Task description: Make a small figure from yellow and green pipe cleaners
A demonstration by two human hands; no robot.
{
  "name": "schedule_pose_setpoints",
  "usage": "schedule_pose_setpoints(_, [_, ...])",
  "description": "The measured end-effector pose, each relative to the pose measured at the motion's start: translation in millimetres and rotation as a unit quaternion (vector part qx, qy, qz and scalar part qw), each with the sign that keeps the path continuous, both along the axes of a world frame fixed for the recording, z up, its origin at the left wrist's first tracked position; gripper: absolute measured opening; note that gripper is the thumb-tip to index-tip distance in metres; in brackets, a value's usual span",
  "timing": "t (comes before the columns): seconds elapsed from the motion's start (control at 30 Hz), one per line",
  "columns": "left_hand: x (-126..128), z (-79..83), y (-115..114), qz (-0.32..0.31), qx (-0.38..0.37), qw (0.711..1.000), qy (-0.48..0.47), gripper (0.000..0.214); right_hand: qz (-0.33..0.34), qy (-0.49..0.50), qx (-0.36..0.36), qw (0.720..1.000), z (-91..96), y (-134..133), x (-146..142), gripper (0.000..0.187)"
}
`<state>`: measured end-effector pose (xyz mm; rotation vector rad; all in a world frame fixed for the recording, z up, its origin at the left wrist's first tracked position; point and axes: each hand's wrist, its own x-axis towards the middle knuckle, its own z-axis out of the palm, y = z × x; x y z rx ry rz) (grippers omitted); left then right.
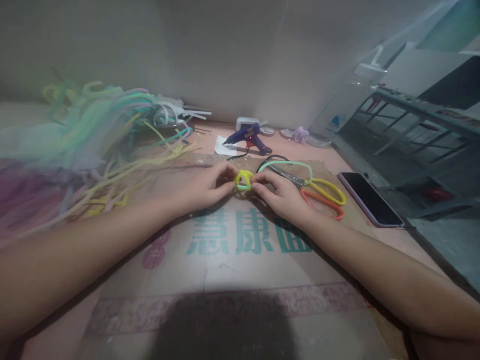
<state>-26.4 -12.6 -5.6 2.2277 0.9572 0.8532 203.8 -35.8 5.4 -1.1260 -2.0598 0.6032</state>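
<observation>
Between my two hands is a small openwork ball of yellow pipe cleaner (245, 177) with a mint-green strand round its lower part. My left hand (213, 186) pinches its left side between thumb and fingers. From the other side my right hand (275, 192) grips it, fingertips closed at the ball's edge. A mint-green pipe cleaner (296, 162) arcs out behind my right hand, over the scissors (324, 192) with one yellow and one orange handle. Where exactly the green strand joins the ball is too small to tell.
A blue glue gun (245, 136) rests behind my hands near a white pad (222, 145). Pastel pipe cleaners (112, 115) heap up at the left. A phone (369, 198) lies at the table's right edge, and a clear plastic jug (343, 107) stands behind. Printed cardboard (225, 280) covers the tabletop.
</observation>
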Motion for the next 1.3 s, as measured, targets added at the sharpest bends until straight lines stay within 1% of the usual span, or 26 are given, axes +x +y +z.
schedule_pose_setpoints(0.07, [0.0,-1.6,-0.6,0.021,0.034,0.999,-0.009,0.024,-0.010,-0.001,0.001,1.000,-0.2,0.1,-0.3,0.012])
schedule_pose_setpoints(0.13, [-0.3,-1.0,-0.7,0.023,0.100,0.995,0.002,0.024,-0.018,0.001,0.002,1.000,-0.7,0.4,-0.3,0.013])
schedule_pose_setpoints(0.2, [-0.9,0.9,-0.5,0.000,0.177,0.984,0.023,0.021,-0.021,0.003,-0.002,1.000,-1.3,0.7,-0.2,0.014])
schedule_pose_setpoints(0.27, [-1.5,2.5,-0.4,-0.024,0.236,0.970,0.051,0.019,-0.018,0.002,-0.003,1.000,-2.0,0.7,0.2,0.015])
schedule_pose_setpoints(0.37, [-1.5,2.7,-1.1,-0.024,0.276,0.957,0.083,0.023,-0.011,-0.010,0.011,1.000,-2.7,-0.8,0.9,0.015])
schedule_pose_setpoints(0.43, [-1.0,1.7,-2.0,-0.028,0.272,0.958,0.088,0.026,-0.004,-0.026,0.024,0.999,-2.8,-2.8,1.3,0.016])
schedule_pose_setpoints(0.53, [-0.2,0.1,-2.3,-0.040,0.241,0.965,0.092,0.026,0.015,-0.051,0.039,0.998,-1.5,-5.9,1.2,0.018])
schedule_pose_setpoints(0.67, [0.2,-1.1,0.7,-0.041,0.202,0.976,0.071,0.025,0.028,-0.066,0.049,0.996,0.4,-7.2,0.5,0.018])
schedule_pose_setpoints(0.77, [0.0,-0.8,3.2,-0.037,0.175,0.982,0.056,0.024,0.029,-0.061,0.044,0.997,-0.1,-6.6,0.3,0.017])
schedule_pose_setpoints(0.97, [-0.5,2.3,2.8,-0.035,0.144,0.988,0.040,0.020,0.027,-0.047,0.002,0.999,-2.1,-7.1,0.0,0.014])
schedule_pose_setpoints(1.13, [3.3,4.3,-2.1,-0.029,0.081,0.996,0.013,0.019,0.039,-0.050,0.017,0.998,-1.8,-6.8,-0.5,0.011])
schedule_pose_setpoints(1.23, [6.1,4.8,-4.2,-0.020,0.045,0.999,0.003,0.017,0.031,-0.067,0.033,0.997,-1.5,-6.5,-0.1,0.011])
schedule_pose_setpoints(1.3, [6.9,4.8,-4.5,-0.020,0.028,0.999,-0.005,0.017,0.031,-0.071,0.031,0.996,-1.9,-6.2,0.3,0.011])
